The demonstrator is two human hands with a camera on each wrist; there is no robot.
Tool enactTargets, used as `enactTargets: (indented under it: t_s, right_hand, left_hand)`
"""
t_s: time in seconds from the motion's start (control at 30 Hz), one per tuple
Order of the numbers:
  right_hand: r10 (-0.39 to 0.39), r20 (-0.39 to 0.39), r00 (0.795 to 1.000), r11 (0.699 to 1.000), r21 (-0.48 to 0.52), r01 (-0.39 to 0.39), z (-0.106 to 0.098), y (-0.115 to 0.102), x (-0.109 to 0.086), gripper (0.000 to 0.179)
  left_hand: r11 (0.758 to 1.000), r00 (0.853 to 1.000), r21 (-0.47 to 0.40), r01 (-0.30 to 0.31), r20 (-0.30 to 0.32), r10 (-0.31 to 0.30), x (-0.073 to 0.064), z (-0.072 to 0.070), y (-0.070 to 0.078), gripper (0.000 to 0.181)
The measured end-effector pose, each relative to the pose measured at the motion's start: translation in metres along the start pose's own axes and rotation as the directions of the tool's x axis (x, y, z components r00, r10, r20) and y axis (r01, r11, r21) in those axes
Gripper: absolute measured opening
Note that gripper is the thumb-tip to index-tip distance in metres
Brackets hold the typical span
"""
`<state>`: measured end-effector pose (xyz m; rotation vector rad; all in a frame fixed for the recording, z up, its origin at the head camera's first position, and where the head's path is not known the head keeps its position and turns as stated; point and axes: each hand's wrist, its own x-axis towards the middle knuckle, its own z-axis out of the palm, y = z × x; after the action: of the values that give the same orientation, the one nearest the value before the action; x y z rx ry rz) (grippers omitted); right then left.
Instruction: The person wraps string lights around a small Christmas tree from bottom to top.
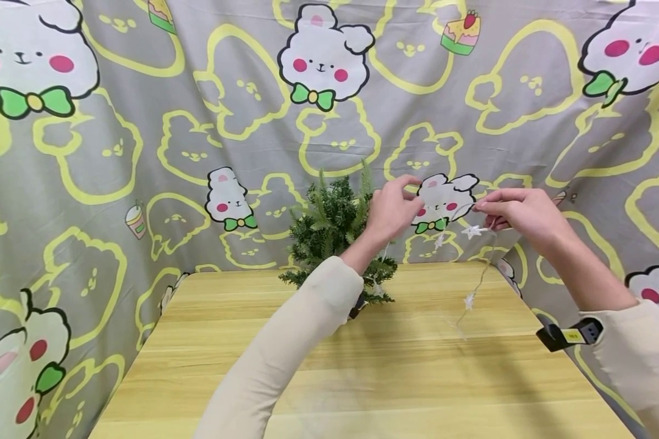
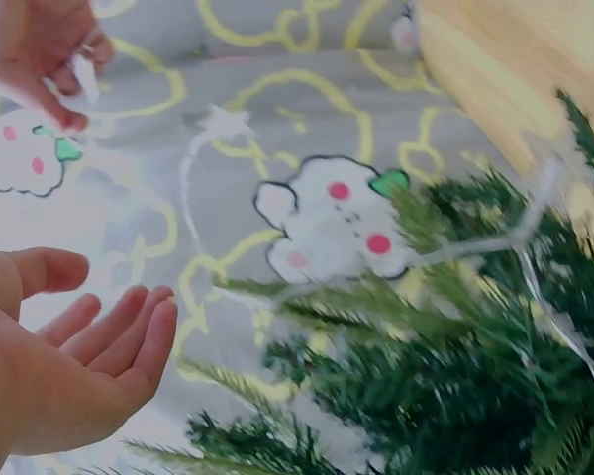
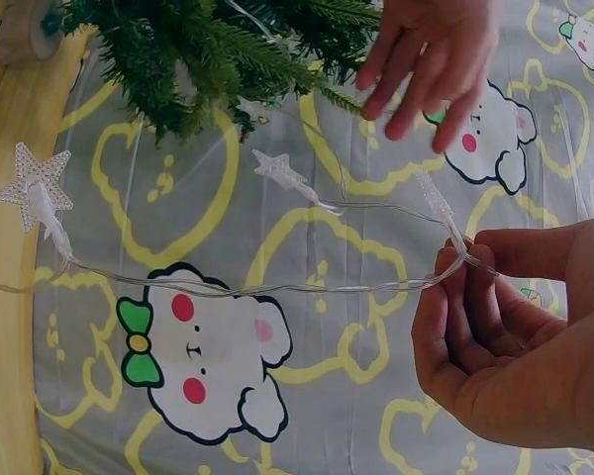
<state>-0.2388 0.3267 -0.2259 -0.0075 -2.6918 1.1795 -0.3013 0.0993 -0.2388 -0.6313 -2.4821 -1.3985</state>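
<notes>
A small artificial Christmas tree (image 1: 326,228) stands at the back of the table, with a string of star lights (image 3: 267,289) running from its branches. My right hand (image 1: 518,213), right of the tree, pinches the clear wire between thumb and fingertips. Clear plastic stars hang along it, one star (image 3: 32,188) dangling low over the table edge. My left hand (image 2: 89,361) is raised beside the tree's right side, its fingers loosely bent and nothing between them. In the left wrist view, wire also lies across the green branches (image 2: 445,366).
The tree stands on a light wooden table (image 1: 225,341). Behind and around the table hangs a grey curtain (image 1: 186,152) with cartoon animals. A black strap with a small device (image 1: 570,335) sits at the right sleeve.
</notes>
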Motion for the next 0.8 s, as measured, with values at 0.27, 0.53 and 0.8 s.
enactTargets:
  t_s: [0.27, 0.53, 0.8]
  right_hand:
    - [-0.026, 0.019, 0.999, 0.997, 0.071, 0.024, 0.002, -0.004, 0.000, 0.041]
    - [-0.043, 0.051, 0.998, 0.991, 0.125, 0.036, 0.004, -0.013, -0.002, 0.035]
    - [-0.052, 0.123, 0.991, 0.993, 0.107, 0.039, 0.008, -0.016, 0.002, 0.034]
  left_hand:
    - [0.998, 0.994, -0.057, 0.013, 0.111, -0.006, -0.008, 0.006, 0.025, 0.035]
    - [0.989, 0.985, 0.137, -0.059, 0.167, 0.036, -0.003, 0.014, 0.028, 0.019]
    - [0.975, 0.978, 0.190, -0.119, 0.190, 0.083, 0.005, 0.007, 0.024, 0.010]
